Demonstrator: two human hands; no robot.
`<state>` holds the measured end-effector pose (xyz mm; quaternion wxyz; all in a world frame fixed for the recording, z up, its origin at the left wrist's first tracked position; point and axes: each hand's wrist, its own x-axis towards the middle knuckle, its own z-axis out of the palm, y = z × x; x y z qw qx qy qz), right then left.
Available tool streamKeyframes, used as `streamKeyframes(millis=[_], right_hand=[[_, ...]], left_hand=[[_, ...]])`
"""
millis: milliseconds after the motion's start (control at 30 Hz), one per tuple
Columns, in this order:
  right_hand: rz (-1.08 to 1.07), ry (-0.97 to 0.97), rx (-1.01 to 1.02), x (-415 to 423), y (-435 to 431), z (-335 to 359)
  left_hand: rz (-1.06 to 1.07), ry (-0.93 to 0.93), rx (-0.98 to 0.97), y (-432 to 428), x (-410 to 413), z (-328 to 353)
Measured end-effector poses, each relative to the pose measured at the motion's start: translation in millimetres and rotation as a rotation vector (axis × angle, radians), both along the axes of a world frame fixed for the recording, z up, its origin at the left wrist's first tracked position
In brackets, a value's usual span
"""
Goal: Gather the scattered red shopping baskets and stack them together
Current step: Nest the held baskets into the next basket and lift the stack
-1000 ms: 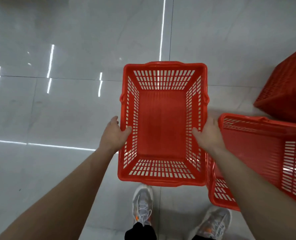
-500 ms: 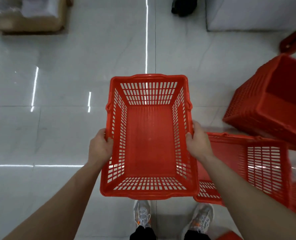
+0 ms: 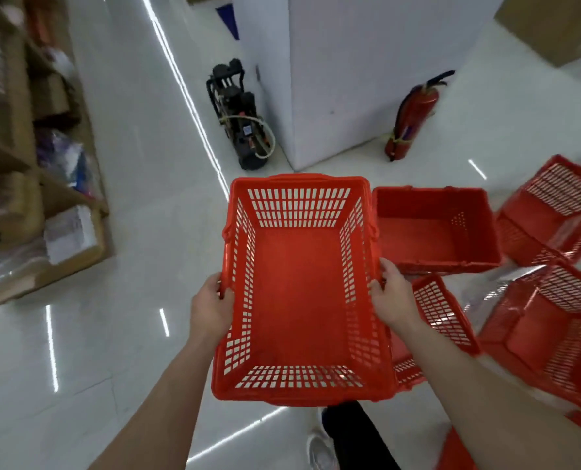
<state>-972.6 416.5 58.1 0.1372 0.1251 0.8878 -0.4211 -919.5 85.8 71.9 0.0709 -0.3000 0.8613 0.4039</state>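
I hold an empty red slotted shopping basket (image 3: 301,293) level in front of me, above the floor. My left hand (image 3: 211,308) grips its left rim and my right hand (image 3: 392,300) grips its right rim. Just right of it an upright red basket (image 3: 435,228) sits on the floor. Another basket (image 3: 441,320) lies partly hidden under my right forearm. Two tilted baskets lie further right, one at the upper right (image 3: 553,212) and one at the lower right (image 3: 547,334).
A white pillar (image 3: 357,79) stands ahead, with a black wheeled machine (image 3: 239,120) to its left and a red fire extinguisher (image 3: 412,117) to its right. Wooden shelving (image 3: 27,164) with goods lines the left. Glossy white floor spreads between the shelving and me.
The basket came up off the floor in both hands. My view swung up and to the right, bringing the pillar, shelving and more red baskets on the right into sight.
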Motion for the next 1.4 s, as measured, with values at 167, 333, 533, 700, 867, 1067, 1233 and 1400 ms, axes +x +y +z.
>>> streamKeyframes(millis=[167,333,533,700,867,1067,1233,1400], right_hand=[[-0.246,0.049,-0.026,-48,65,43],[-0.515,0.047,-0.057,-88,134,62],[-0.835,0.061,-0.117,-108,198,43],[-1.08,0.078,-0.186,-121,233,5],[-1.305,0.069,-0.244,-147,256,-44],[-1.506,0.005,-0.339,-183,260,-109],[-1.643,0.008,-0.44,-201,250,-166],[-1.721,-0.057,-0.556,-205,235,-219]], left_hand=[[-0.219,-0.006,0.001,66,-119,50],[-0.45,-0.01,-0.031,155,-235,80],[-0.771,0.0,-0.105,266,-347,75],[-1.052,-0.01,-0.202,361,-422,51],[-1.248,-0.016,-0.225,447,-490,6],[-1.397,-0.069,-0.217,523,-545,-63],[-1.473,-0.203,-0.223,548,-570,-128],[-1.466,-0.284,-0.212,534,-573,-187]])
